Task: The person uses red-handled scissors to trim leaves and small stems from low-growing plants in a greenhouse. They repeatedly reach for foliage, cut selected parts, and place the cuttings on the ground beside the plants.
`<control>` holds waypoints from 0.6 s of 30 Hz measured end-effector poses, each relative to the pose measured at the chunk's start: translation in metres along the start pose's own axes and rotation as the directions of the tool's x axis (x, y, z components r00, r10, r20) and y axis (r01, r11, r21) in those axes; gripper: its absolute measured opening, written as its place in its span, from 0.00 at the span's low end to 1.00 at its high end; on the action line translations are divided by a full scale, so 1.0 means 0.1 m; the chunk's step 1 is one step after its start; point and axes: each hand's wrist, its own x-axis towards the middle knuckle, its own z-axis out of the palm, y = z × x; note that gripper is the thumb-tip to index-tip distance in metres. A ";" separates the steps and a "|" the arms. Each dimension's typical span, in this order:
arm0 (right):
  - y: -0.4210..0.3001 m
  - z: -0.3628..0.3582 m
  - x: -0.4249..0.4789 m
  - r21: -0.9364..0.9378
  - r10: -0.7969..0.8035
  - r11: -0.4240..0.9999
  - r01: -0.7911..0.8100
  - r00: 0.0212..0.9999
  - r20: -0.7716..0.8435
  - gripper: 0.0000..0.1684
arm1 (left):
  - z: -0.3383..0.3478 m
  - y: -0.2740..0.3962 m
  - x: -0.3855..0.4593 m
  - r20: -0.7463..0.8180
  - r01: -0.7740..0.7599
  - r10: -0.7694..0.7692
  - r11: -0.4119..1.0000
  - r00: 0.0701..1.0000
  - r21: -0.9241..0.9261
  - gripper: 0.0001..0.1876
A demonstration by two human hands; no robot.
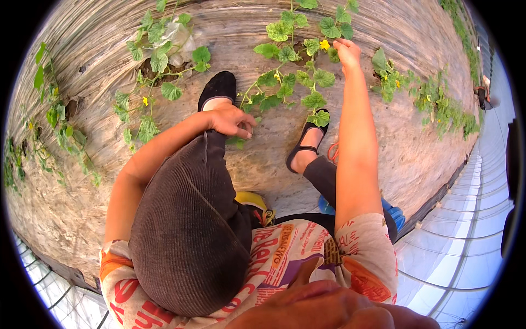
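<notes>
My right hand [348, 52] reaches out over a vine with lobed green leaves [314, 100]. Its fingertips are drawn together beside a yellow flower [324, 45] and a small leaf; whether they grip anything is hidden. My left hand [235, 121] hangs loosely in front of my bent knee, near my shoe, fingers curled and partly apart. A small leaf [258, 120] lies just beyond its fingers, and I see nothing held in it. The vine trails between my two black shoes, one leaf overlapping the shoe [311, 140] on the right.
Wrinkled plastic film [283, 164] covers the ground. Red handles [333, 153], seemingly of scissors, lie beside my right leg. More vines grow to the left [148, 128] and right [437, 103], near dark holes in the film. A person [485, 91] is far off right, by the greenhouse wall [452, 238].
</notes>
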 end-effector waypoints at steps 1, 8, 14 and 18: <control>-0.11 0.01 -0.07 -0.147 -0.083 0.987 0.066 0.990 -0.112 0.13 | 0.01 -0.02 -0.02 0.000 0.017 -0.017 1.000 1.000 -0.005 0.28; -0.91 0.18 0.03 -0.380 -0.745 0.626 0.681 0.666 -0.035 0.11 | -0.03 0.03 0.03 -0.042 -0.019 0.017 0.999 0.999 -0.042 0.27; -1.24 0.81 0.35 -0.489 -0.852 0.409 0.770 0.514 0.098 0.07 | -0.03 0.06 -0.02 -0.068 0.008 -0.011 0.999 0.998 -0.037 0.27; -1.30 0.93 0.53 -0.635 -0.803 0.330 0.698 0.561 0.199 0.07 | -0.01 0.02 -0.08 -0.107 -0.027 0.018 0.996 0.994 -0.084 0.27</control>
